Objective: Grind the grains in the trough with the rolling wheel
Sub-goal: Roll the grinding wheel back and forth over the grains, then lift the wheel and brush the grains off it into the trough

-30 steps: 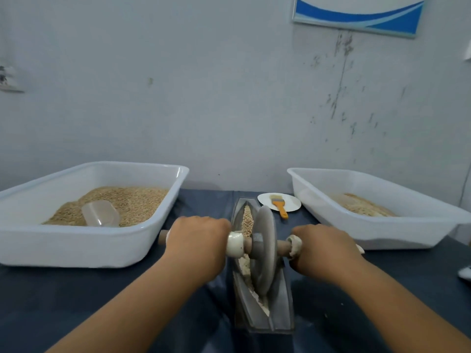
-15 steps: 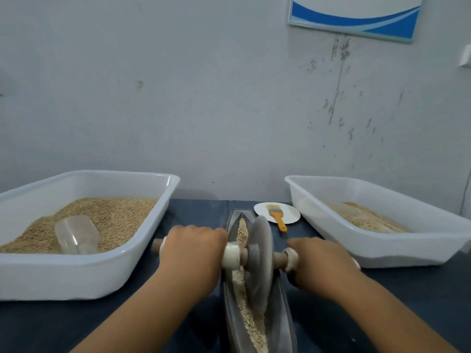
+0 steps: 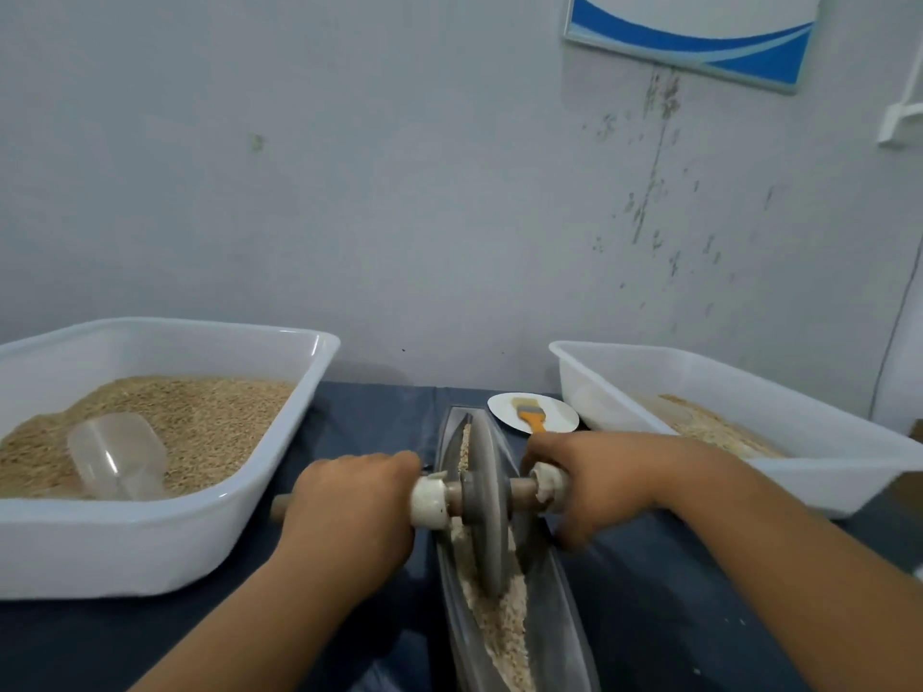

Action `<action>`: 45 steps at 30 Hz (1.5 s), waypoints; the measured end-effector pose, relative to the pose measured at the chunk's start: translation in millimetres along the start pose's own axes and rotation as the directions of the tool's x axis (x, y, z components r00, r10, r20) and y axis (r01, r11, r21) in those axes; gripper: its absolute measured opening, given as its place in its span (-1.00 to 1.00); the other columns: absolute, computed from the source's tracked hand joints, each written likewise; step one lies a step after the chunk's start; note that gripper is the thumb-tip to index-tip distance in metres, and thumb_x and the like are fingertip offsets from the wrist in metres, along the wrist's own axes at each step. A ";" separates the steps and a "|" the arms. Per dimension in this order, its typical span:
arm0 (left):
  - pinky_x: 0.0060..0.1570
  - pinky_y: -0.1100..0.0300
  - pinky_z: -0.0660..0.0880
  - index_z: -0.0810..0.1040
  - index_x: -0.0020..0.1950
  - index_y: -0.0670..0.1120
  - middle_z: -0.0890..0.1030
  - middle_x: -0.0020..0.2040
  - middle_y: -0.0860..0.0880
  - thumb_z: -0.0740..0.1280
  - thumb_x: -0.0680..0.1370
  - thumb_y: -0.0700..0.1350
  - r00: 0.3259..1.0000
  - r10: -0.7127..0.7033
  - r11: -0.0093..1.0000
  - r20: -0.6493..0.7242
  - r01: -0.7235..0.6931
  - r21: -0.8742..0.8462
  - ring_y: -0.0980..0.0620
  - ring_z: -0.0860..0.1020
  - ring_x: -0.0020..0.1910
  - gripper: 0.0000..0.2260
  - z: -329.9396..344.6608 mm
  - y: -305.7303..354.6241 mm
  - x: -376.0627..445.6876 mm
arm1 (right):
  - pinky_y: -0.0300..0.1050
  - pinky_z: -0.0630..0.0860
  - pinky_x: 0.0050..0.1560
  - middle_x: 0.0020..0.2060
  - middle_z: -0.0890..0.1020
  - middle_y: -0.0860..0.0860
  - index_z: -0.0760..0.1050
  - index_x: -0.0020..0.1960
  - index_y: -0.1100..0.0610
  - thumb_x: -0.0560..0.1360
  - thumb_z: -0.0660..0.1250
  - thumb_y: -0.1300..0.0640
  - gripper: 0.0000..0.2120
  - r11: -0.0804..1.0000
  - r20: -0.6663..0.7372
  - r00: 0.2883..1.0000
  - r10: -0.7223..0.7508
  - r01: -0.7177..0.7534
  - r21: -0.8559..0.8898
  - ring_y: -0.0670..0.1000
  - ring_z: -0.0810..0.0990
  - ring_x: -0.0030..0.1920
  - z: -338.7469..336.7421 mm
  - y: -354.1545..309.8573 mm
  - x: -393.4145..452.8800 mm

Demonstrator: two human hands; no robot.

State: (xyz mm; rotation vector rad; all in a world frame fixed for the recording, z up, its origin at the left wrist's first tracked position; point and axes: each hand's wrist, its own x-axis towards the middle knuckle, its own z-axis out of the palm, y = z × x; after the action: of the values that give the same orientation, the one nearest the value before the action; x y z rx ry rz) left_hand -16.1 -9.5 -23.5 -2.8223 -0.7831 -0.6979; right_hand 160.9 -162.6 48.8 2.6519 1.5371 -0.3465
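Observation:
A narrow grey metal trough lies lengthwise in front of me on the dark blue table, holding crushed pale grains. A grey disc-shaped rolling wheel stands upright in the trough on a wooden axle with white collars. My left hand grips the axle's left handle, whose wooden tip pokes out at the left. My right hand grips the right handle. The wheel sits toward the far half of the trough, with ground grain showing behind it on the near side.
A white tub of whole grains with a clear plastic scoop stands at the left. Another white tub with some ground grain stands at the right. A small white plate carrying an orange-handled brush lies beyond the trough.
Both hands have pushed the wheel away from me along the trough, leaving more crushed grain exposed at the near end. My head has shifted closer and lower.

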 end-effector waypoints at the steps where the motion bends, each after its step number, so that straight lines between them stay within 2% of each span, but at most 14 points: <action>1: -0.28 0.16 0.29 0.23 -0.20 0.12 0.39 -0.31 0.11 0.26 0.46 0.02 1.000 0.009 1.000 -0.006 -0.009 -0.004 0.10 0.44 -0.28 -0.81 1.1 -1.2 0.5 | -0.17 0.55 -0.04 0.05 0.54 -0.21 0.35 0.18 -0.27 0.16 0.52 -0.12 -0.36 0.996 0.068 0.997 -0.036 0.030 0.083 -0.14 0.57 0.02 -4.5 3.3 -1.5; 4: -0.29 0.13 0.22 0.17 -0.24 0.12 0.34 -0.32 0.10 0.25 0.47 0.02 1.000 0.005 1.000 0.004 -0.005 -0.022 0.09 0.35 -0.30 -0.76 1.8 -1.6 3.3 | -0.27 0.43 0.18 0.21 0.48 -0.31 0.37 0.22 -0.39 0.13 0.46 -0.17 -0.33 0.911 0.139 0.976 -0.168 0.100 0.399 -0.27 0.46 0.24 -25.6 14.3 -2.7; 7: -0.25 0.12 0.21 0.17 -0.23 0.13 0.32 -0.30 0.10 0.24 0.48 0.03 1.000 -0.001 0.999 0.015 0.001 -0.033 0.08 0.33 -0.28 -0.77 2.1 -1.1 3.8 | -0.25 0.44 0.13 0.14 0.59 -0.20 0.54 0.13 -0.20 0.30 0.50 -0.04 -0.59 0.834 -0.150 0.989 -0.014 0.094 0.544 -0.19 0.54 0.19 -48.4 35.5 23.7; 10: -0.24 0.11 0.18 0.19 -0.21 0.10 0.32 -0.30 0.09 0.23 0.48 0.00 0.999 -0.009 0.998 0.050 0.013 -0.067 0.06 0.33 -0.26 -0.80 -1.5 -0.3 5.5 | -0.23 0.45 -0.08 -0.03 0.62 -0.09 0.58 -0.02 0.02 0.49 0.41 0.10 -0.91 0.948 -0.326 0.924 0.201 -0.099 0.304 -0.06 0.59 0.00 -59.5 56.0 65.2; 13: -0.19 0.11 0.17 0.18 -0.17 0.08 0.30 -0.27 0.08 0.21 0.49 0.00 0.994 -0.003 0.998 0.109 0.010 -0.060 0.02 0.40 -0.15 -0.82 -4.9 0.2 8.9 | -0.16 0.46 -0.14 -0.07 0.63 -0.01 0.54 -0.04 0.07 0.50 0.32 0.08 -0.92 0.920 -0.178 0.938 0.297 -0.331 -0.209 0.02 0.58 -0.09 -55.1 66.0 100.4; 15: -0.24 0.12 0.15 0.18 -0.14 0.08 0.35 -0.19 0.06 0.21 0.50 -0.01 0.986 -0.013 0.997 0.166 0.024 -0.070 0.00 0.47 0.00 -0.82 -7.9 0.3 11.3 | -0.17 0.44 -0.26 -0.20 0.67 0.01 0.54 -0.06 0.10 0.50 0.25 0.08 -0.87 0.856 -0.144 0.926 0.348 -0.377 -0.354 0.02 0.63 -0.20 -49.0 62.4 118.0; 20: -0.33 0.14 0.09 0.18 -0.13 0.04 0.50 -0.05 0.02 0.31 0.45 0.00 0.988 -0.017 0.990 0.152 0.038 -0.136 -0.05 0.51 0.03 -0.73 -12.6 1.4 15.2 | -0.17 0.51 -0.42 -0.34 0.66 0.10 0.53 -0.22 0.18 0.57 0.24 -0.07 -0.65 0.884 0.041 0.900 0.435 -0.418 -0.208 0.02 0.56 -0.55 -25.8 42.0 158.1; 22: -0.28 0.14 0.16 0.19 -0.20 0.03 0.50 -0.18 0.01 0.41 0.35 0.02 0.997 0.018 0.991 0.078 -0.007 -0.134 -0.06 0.54 -0.12 -0.64 -13.7 -0.7 16.6 | -0.09 0.57 -0.36 -0.31 0.66 0.11 0.51 0.06 0.19 0.58 0.25 -0.03 -0.72 0.890 0.086 0.901 0.425 -0.398 -0.223 0.04 0.57 -0.49 -14.1 38.0 164.1; 24: -0.19 0.06 0.15 0.17 -0.17 0.04 0.50 -0.10 0.01 0.32 0.43 -0.02 0.994 0.038 0.984 0.104 -0.019 -0.179 -0.08 0.49 -0.04 -0.72 -8.0 -1.9 14.4 | 0.00 0.61 -0.21 -0.34 0.59 0.09 0.26 0.37 0.03 0.59 0.25 0.13 -0.62 0.910 0.103 0.917 0.385 -0.359 -0.207 0.10 0.64 -0.34 -8.0 36.8 166.7; 29: -0.09 0.06 0.16 0.19 -0.11 0.07 0.52 0.06 0.01 0.27 0.46 -0.04 0.989 0.052 0.985 0.141 -0.028 -0.168 -0.11 0.47 0.07 -0.78 1.1 -4.4 17.2 | -0.14 0.59 -0.31 -0.07 0.68 0.16 0.38 0.00 0.15 0.58 0.31 0.16 -0.89 0.901 0.106 0.910 0.401 -0.371 -0.225 0.02 0.56 -0.40 -4.4 41.1 163.2; 32: -0.09 0.07 0.17 0.21 -0.11 0.07 0.53 0.04 0.02 0.28 0.46 -0.04 0.987 0.044 0.984 0.153 -0.016 -0.176 -0.10 0.49 0.05 -0.78 0.6 -3.9 15.8 | -0.12 0.60 -0.30 -0.17 0.66 0.18 0.50 -0.06 0.25 0.57 0.28 0.21 -0.90 0.901 0.001 0.910 0.416 -0.412 -0.137 0.05 0.57 -0.41 -19.6 43.7 152.8; 39: -0.32 0.12 0.15 0.16 -0.26 0.09 0.32 -0.32 0.10 0.29 0.40 0.11 0.998 -0.039 0.993 0.042 0.043 -0.112 0.05 0.36 -0.27 -0.71 5.0 -4.2 3.8 | -0.18 0.42 -0.51 -0.40 0.60 0.12 0.46 0.12 0.13 0.65 0.23 0.13 -0.90 0.867 -0.363 0.859 0.361 -0.166 0.469 0.02 0.45 -0.51 -81.7 72.7 71.0; 42: -0.42 0.15 0.11 0.20 -0.26 0.11 0.32 -0.36 0.10 0.22 0.41 0.12 0.995 -0.099 0.989 0.025 0.101 -0.104 0.07 0.33 -0.32 -0.79 4.7 -4.4 -0.1 | -0.15 0.41 -0.57 -0.49 0.61 0.06 0.51 0.02 0.07 0.60 0.29 0.15 -0.96 0.786 -0.606 0.705 0.369 0.112 0.608 -0.04 0.45 -0.58 -77.2 91.2 19.3; 45: -0.37 0.15 0.28 0.28 -0.21 0.07 0.45 -0.32 0.08 0.19 0.44 0.12 0.984 -0.178 0.960 -0.028 0.167 -0.226 0.05 0.47 -0.28 -0.83 5.3 -3.7 1.9 | -0.19 0.44 -0.59 -0.48 0.61 0.05 0.61 -0.04 0.09 0.53 0.37 0.13 -0.94 0.643 -0.728 0.498 0.471 0.372 0.670 -0.04 0.46 -0.59 -62.7 104.9 -27.7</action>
State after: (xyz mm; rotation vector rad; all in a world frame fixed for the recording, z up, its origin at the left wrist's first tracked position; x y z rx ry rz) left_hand -14.5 -4.2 -27.3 -2.9448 -1.0123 -0.9319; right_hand 248.4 -228.7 109.4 3.9808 1.7079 0.7371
